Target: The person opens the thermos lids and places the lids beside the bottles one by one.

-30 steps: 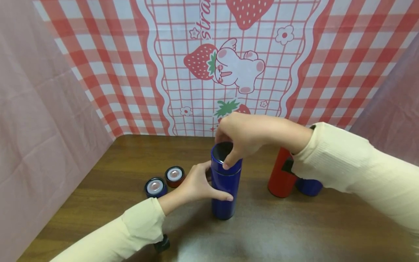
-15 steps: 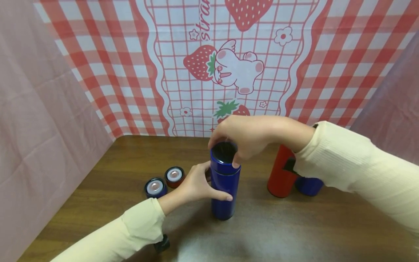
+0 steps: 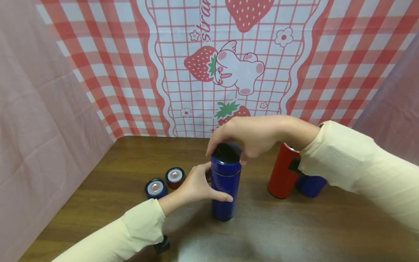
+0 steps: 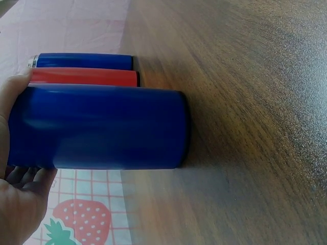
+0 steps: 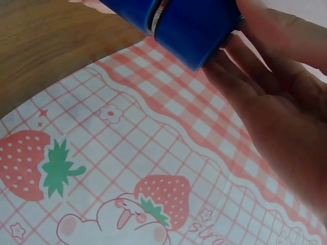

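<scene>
A tall blue bottle [image 3: 224, 193] stands upright on the wooden table [image 3: 294, 233], near its middle. My left hand [image 3: 200, 185] grips the bottle's body from the left, thumb across the front; the left wrist view shows the same blue bottle [image 4: 97, 127] against my left hand [image 4: 15, 204]. My right hand [image 3: 248, 137] reaches over from the right and its fingers curl round the blue cap [image 3: 226, 155] on top. In the right wrist view a thin seam shows between the cap [image 5: 199, 23] and the body, with my right hand [image 5: 276, 102] alongside.
A red bottle [image 3: 282, 174] stands right of the blue one, and a second blue bottle [image 3: 311, 185] sits behind it under my right sleeve. Two loose caps, one blue [image 3: 155, 187] and one red [image 3: 175, 175], lie to the left. Strawberry-print cloth [image 3: 229, 65] walls the back.
My right hand has turned on top of the bottle: the thumb moved from the cap's front round to its right side. The left hand and the bottle stay put.
</scene>
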The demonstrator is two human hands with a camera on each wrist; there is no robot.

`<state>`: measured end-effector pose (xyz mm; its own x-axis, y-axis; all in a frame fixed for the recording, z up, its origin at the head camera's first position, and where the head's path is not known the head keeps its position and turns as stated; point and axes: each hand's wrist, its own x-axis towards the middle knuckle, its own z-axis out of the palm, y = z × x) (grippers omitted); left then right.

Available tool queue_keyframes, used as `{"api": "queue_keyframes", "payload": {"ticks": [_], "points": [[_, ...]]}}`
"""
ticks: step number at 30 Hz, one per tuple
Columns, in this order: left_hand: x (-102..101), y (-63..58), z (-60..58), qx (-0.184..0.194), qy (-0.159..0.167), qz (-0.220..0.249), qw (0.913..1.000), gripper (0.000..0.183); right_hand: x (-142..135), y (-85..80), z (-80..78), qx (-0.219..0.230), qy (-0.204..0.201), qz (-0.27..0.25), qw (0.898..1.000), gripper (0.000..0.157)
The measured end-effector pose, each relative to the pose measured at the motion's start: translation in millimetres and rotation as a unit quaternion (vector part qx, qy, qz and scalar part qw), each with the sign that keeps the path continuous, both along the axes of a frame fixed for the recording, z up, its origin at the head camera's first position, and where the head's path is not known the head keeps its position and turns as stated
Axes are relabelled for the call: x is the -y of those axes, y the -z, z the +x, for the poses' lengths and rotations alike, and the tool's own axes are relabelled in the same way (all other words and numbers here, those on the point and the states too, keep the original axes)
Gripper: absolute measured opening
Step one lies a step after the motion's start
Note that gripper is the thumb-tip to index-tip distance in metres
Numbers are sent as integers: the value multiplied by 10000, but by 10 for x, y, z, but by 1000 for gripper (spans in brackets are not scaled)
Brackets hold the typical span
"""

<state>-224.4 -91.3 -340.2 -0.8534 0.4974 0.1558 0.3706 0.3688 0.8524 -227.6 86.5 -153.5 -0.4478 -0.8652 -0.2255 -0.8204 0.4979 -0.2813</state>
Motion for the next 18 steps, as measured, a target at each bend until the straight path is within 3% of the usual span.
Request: {"api": "queue_keyframes", "payload": {"ticks": [7,11,18], "points": [[0,-4,3,15,25,-16,10000,68,-6,-7,19,103,-41,30,9999,64],[-2,-2,-5,-90,34,-47,9999,67,46,-17,63,-121,38,71,9999,55],[-4,1,-8,-66,7,-49,10000,69,189,-13,139,-925,1205,383,9876,55]]}}
